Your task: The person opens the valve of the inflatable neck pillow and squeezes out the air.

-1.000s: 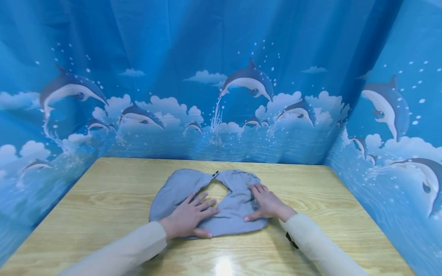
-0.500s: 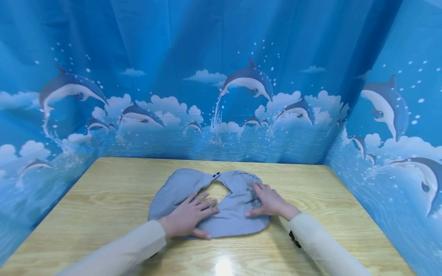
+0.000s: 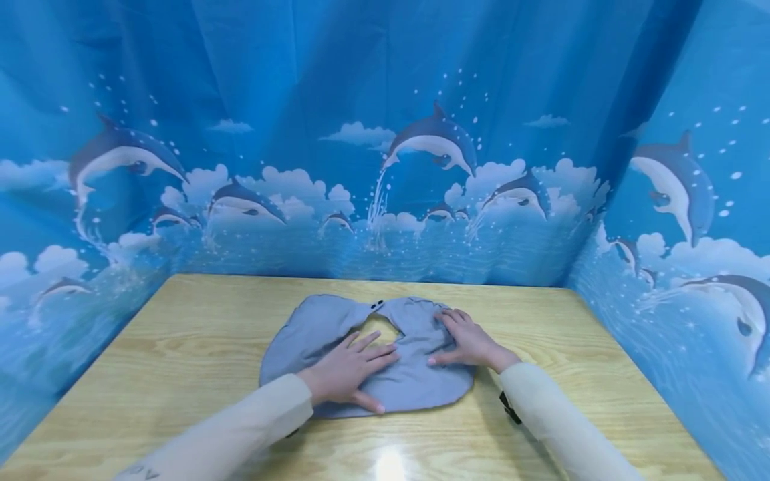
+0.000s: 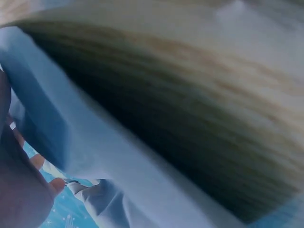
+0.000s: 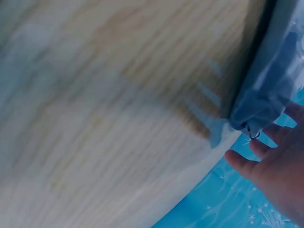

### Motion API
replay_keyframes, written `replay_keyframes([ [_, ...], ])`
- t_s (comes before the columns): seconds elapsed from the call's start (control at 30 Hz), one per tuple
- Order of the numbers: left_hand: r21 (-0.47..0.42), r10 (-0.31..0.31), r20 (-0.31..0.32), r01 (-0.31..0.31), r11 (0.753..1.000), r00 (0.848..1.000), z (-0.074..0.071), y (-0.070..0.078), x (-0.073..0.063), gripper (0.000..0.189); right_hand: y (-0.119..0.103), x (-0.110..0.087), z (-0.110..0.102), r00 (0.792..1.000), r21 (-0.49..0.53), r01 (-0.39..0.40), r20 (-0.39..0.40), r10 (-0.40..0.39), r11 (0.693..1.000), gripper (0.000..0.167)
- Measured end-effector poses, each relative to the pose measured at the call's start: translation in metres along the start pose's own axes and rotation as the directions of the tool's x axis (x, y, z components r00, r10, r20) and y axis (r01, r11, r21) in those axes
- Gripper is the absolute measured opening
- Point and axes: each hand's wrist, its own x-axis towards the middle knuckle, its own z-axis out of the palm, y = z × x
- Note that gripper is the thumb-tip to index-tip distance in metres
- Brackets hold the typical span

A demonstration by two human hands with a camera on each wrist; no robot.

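Note:
A grey-blue cloth bib (image 3: pixel 421 387) lies spread on the wooden table in the head view, its rounded neck hole in the middle. Two dark snaps (image 3: pixel 377 304) sit where its ends meet at the far side. My left hand (image 3: pixel 351 369) rests across the near left part, fingers spread and reaching over the hole. On the right side, my right hand (image 3: pixel 470 343) lies on the cloth with its thumb apart from the fingers. The left wrist view has the bib's edge (image 4: pixel 128 156) close up. In the right wrist view, fingers (image 5: pixel 242 164) show beside a bunched bib corner (image 5: pixel 266 95).
The light wooden table (image 3: pixel 198 334) extends around the bib on all sides. A blue dolphin-print curtain (image 3: pixel 337 100) hangs along its back and both sides. Dark straps (image 3: pixel 510 407) show beneath the right sleeve.
My left hand has slid a little to the right over the bib. My right hand has shifted slightly towards the far edge. The bib's right edge has moved slightly outward.

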Motion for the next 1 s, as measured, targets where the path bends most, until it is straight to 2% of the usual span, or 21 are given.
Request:
replay_keyframes([
  [0.27,0.011,-0.023,0.013,0.023,1.0,1.0,0.0,0.002,0.002,0.093,0.002,0.001,0.001,0.997,-0.065,-0.058,0.055,0.062,0.996,0.104],
  [0.5,0.084,-0.027,0.003,0.027,0.996,1.0,0.001,0.005,0.0,0.093,0.001,0.0,-0.001,0.988,-0.129,-0.108,0.092,0.121,0.986,0.103],
  [0.63,0.097,-0.032,-0.003,0.032,0.995,0.999,0.0,0.006,-0.001,0.092,-0.001,-0.001,-0.002,0.981,-0.13,-0.141,0.112,0.156,0.981,0.103],
  [0.83,0.023,-0.044,0.001,0.044,0.999,0.999,0.0,0.004,-0.006,0.088,-0.001,-0.005,-0.002,0.986,-0.056,-0.113,0.117,0.119,0.992,0.105],
  [1.0,-0.029,-0.035,-0.081,0.033,0.999,0.996,-0.004,-0.005,-0.019,0.083,0.0,-0.015,-0.005,0.997,0.022,-0.034,0.071,0.033,0.999,0.108],
])
